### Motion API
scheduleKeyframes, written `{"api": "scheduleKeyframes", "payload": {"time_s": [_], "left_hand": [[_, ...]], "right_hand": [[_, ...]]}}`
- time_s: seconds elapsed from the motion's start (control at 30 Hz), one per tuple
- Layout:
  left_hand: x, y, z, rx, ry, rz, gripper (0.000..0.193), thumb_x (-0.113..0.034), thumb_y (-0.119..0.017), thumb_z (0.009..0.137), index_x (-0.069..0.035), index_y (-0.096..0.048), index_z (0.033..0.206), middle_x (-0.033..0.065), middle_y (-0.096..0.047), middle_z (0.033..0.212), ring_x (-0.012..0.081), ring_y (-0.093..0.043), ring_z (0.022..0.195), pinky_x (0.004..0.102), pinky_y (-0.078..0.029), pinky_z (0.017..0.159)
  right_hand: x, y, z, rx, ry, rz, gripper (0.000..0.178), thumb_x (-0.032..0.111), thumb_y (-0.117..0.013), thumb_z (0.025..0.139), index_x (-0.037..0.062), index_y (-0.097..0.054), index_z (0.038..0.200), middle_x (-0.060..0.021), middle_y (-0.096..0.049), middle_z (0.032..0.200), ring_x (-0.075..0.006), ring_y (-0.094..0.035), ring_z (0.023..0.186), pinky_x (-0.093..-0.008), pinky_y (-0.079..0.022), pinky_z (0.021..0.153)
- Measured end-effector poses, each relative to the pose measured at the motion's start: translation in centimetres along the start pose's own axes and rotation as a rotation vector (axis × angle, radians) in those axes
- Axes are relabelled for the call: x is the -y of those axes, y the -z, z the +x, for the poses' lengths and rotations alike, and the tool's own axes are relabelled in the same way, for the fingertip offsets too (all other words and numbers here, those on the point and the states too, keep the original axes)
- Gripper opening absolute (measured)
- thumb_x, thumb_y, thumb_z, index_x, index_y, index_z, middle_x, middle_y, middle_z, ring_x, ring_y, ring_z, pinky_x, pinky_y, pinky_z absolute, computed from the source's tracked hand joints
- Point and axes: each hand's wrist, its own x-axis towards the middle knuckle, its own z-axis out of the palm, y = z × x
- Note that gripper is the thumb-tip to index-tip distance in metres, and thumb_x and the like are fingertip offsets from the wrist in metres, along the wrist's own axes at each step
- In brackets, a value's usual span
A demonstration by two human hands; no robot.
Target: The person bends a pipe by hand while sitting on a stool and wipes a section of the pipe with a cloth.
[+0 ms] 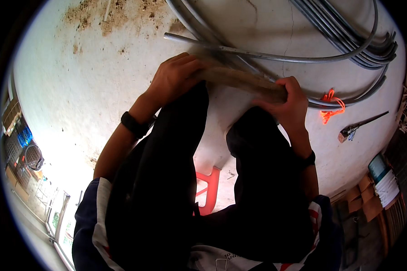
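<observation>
A long brownish piece (pixel 244 80), smeared by motion and perhaps wooden, spans the gap above my knees. My left hand (pixel 176 74) is closed around its left end, the fingertips partly hidden in blur. At the other end my right hand (pixel 293 101) grips it, with the thumb and fingers bent around the tip. Just beyond it a grey pipe (pixel 276 58) runs across the floor. Both my wrists have dark bands, and my knees in black trousers lie below the hands.
Several bundled grey pipes (pixel 334 34) lie coiled at the far right. Orange string (pixel 332 106) is on the pipes near my right hand, with a dark long tool (pixel 364 124) beyond. A red stool (pixel 211 192) shows between my legs. Cardboard boxes (pixel 364 198) stand at the right.
</observation>
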Motion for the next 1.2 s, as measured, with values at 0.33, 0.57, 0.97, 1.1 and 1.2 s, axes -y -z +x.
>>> {"api": "scheduleKeyframes", "payload": {"time_s": [0.33,0.57,0.97,1.1,1.2], "left_hand": [[0.0,-0.5,2.1,0.169,0.272,-0.031,0.021,-0.026,-0.061,0.088,-0.006,-0.064,0.095,0.0147,-0.064,0.076,0.0326,-0.062,0.073,0.0392,-0.049,0.064],[1.9,-1.7,5.0,0.105,0.227,0.204,0.030,-0.037,-0.058,0.089,-0.008,-0.066,0.090,0.0132,-0.066,0.075,0.0324,-0.064,0.074,0.0427,-0.050,0.062],[5.0,-3.5,8.2,0.048,0.094,0.410,0.033,-0.035,-0.060,0.088,-0.008,-0.058,0.107,0.0128,-0.062,0.103,0.0318,-0.059,0.098,0.0419,-0.048,0.080],[4.4,-4.5,8.0,-0.061,-0.062,0.451,0.042,-0.033,-0.065,0.083,-0.006,-0.054,0.113,0.0129,-0.055,0.118,0.0324,-0.050,0.113,0.0422,-0.042,0.094],[3.9,-6.4,6.9,-0.005,-0.050,0.375,0.044,-0.031,-0.067,0.080,-0.005,-0.053,0.113,0.0118,-0.053,0.119,0.0308,-0.048,0.114,0.0401,-0.041,0.094]], "right_hand": [[-3.8,-1.3,0.2,0.171,0.189,-0.293,0.035,0.015,-0.073,0.064,0.0072,-0.056,0.093,-0.0090,-0.056,0.089,-0.0308,-0.058,0.081,-0.0401,-0.047,0.071],[-6.3,-1.7,1.5,0.335,0.088,-0.125,0.024,0.013,-0.064,0.074,0.0025,-0.059,0.094,-0.0158,-0.059,0.087,-0.0364,-0.057,0.081,-0.0422,-0.045,0.070],[-6.3,-2.3,4.0,0.003,-0.319,-0.429,0.032,0.036,-0.058,0.085,0.0054,-0.064,0.079,-0.0095,-0.062,0.080,-0.0308,-0.062,0.077,-0.0436,-0.048,0.074],[-5.6,-3.7,5.3,-0.244,0.327,-0.474,0.024,0.028,-0.066,0.077,0.0072,-0.061,0.088,-0.0084,-0.062,0.091,-0.0284,-0.059,0.092,-0.0420,-0.046,0.079],[-5.3,-5.1,6.7,-0.141,0.429,-0.497,0.026,0.025,-0.069,0.074,0.0074,-0.058,0.089,-0.0089,-0.061,0.092,-0.0277,-0.057,0.094,-0.0404,-0.046,0.079]]}}
